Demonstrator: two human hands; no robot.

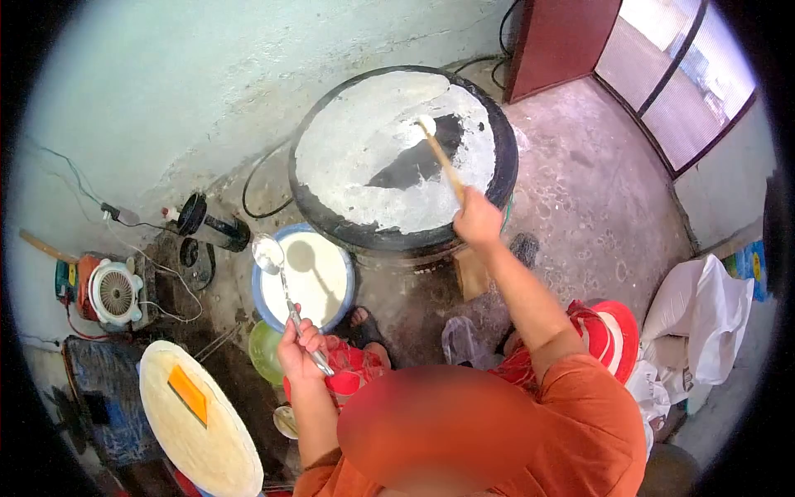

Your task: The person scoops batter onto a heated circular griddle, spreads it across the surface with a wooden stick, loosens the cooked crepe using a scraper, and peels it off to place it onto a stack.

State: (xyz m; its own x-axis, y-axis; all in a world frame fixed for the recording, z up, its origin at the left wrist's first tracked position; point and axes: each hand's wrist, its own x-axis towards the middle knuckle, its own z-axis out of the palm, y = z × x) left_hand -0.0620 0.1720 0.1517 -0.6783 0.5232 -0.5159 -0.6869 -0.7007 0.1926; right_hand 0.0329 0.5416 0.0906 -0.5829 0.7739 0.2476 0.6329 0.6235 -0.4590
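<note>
My right hand [478,218] is closed around the wooden handle of a spreader [445,166]. The spreader's batter-coated head rests on a large round griddle [503,153], at the edge of a bare dark patch. White batter [356,137] covers most of the griddle in a thin, uneven layer. In my left hand [300,344] is a metal ladle [286,282], gripped by its long handle. The ladle's bowl, with white batter in it, hangs over a blue tub [257,290]. Pale liquid batter [319,302] fills much of this tub.
At lower left lies a large round pale flatbread [170,414] with an orange scraper [189,396] on it. A small fan [115,291] and cables are by the left wall. A green basin [263,352] sits beside the tub. White sacks [700,306] stand at right.
</note>
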